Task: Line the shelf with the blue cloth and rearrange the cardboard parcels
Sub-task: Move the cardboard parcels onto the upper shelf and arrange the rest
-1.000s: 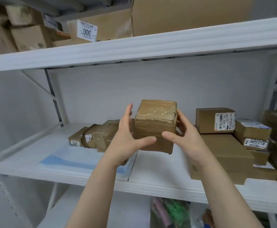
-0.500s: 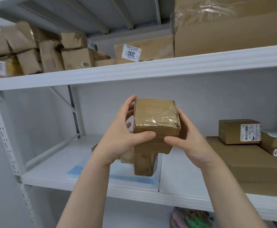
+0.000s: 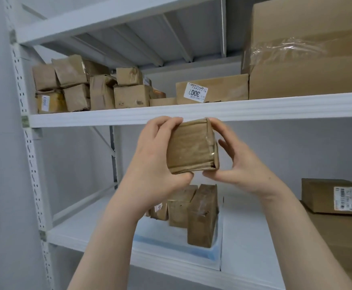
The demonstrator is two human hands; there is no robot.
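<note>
A small taped cardboard parcel point(image 3: 191, 146) is held up in front of the upper shelf's front edge point(image 3: 108, 119). My left hand point(image 3: 156, 158) grips its left side, fingers over the top and thumb under. My right hand point(image 3: 240, 164) holds its right side, thumb beneath. Below, the blue cloth point(image 3: 204, 251) lies on the lower shelf point(image 3: 87, 227), with several brown parcels point(image 3: 200, 216) standing on it, partly hidden by my left arm.
The upper shelf carries a cluster of small parcels point(image 3: 87, 88) at the left, a flat box with a "300" label point(image 3: 212, 91) and a large carton point(image 3: 309, 51) at the right. More boxes point(image 3: 332, 195) sit on the lower shelf's right. A perforated upright point(image 3: 31, 164) stands left.
Both hands have lifted the parcel from just above the lower shelf up to the upper shelf's edge. The view has tilted upward.
</note>
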